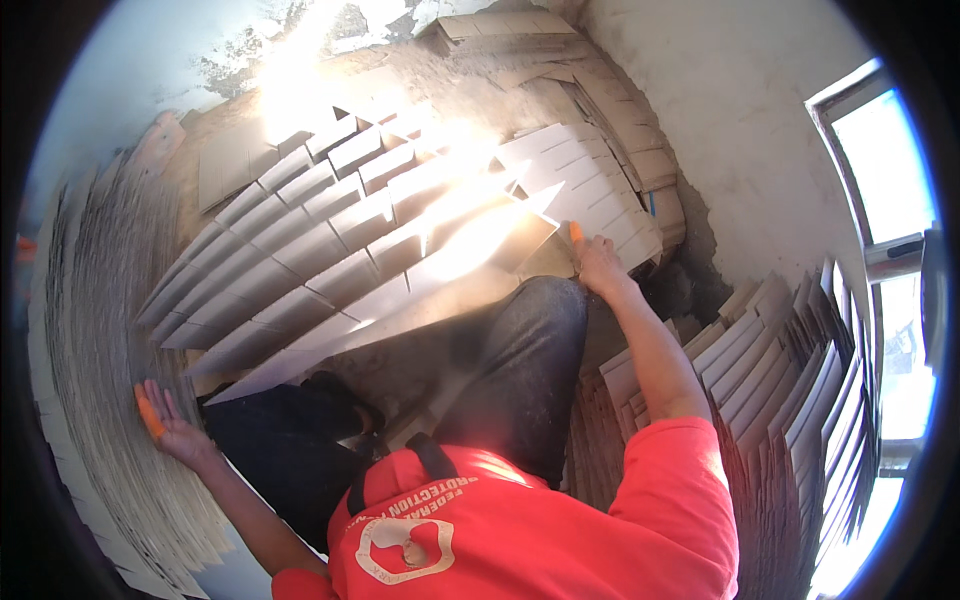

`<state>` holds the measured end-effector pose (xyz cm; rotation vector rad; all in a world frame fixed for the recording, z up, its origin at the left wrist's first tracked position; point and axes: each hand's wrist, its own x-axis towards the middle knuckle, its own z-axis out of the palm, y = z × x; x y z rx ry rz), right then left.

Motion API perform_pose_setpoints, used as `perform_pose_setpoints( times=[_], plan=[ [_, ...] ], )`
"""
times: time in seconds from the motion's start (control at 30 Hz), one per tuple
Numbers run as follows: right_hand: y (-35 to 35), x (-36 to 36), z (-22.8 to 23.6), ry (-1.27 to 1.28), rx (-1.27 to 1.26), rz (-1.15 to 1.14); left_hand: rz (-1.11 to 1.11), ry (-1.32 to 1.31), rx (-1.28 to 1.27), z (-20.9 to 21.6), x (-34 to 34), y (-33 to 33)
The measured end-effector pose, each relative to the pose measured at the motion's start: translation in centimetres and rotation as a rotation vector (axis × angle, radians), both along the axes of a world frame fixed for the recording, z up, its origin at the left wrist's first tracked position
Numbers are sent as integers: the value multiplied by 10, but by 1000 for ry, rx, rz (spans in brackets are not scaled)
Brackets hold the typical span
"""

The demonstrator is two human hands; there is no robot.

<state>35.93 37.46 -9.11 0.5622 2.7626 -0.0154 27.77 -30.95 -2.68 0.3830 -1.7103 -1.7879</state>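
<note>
Ok so going left to right on my feed: far left I've got a tall stack (105, 330) of cardboard sheets, edges all packed tight and curving with the lens. Just at its right side is the left hand (178, 430), fingers spread with an orange finger cover (150, 418), nothing clutched in it as far as I see; can't tell from up here if it actually presses on the stack. Next, mid-view, is the cardboard divider (325, 240), its slotted pale strips standing on edge, tilted, looking crossed through each other, in front of the person's dark trousers (515, 365). Sun blows out part of it, so I lose detail there. Red shirt (545, 540) fills the bottom. Past the divider's right corner there's a flat pile (585, 180) of slotted pale cards, and the right hand (602, 266) is right by both, another orange cover on a finger pointing up; I honestly can't tell if it's pinching anything. Lower right, more cardboard bundles (760, 400) lean in rows, with a bright window (885, 165) beyond them
</note>
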Motion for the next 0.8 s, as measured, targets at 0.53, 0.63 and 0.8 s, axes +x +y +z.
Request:
perform_pose_setpoints(
  times=[0.53, 0.63, 0.8],
  plan=[
    [54, 9, 58, 556, 420, 129, -538, 194, -797, 93, 21, 160],
    [-47, -22, 207, 674, -73, -38, -713, 277, -1011, 95, 15, 198],
    [-55, -44, 317, 858, -692, 228, -819, 222, -1036, 59, -4, 240]
  ],
)
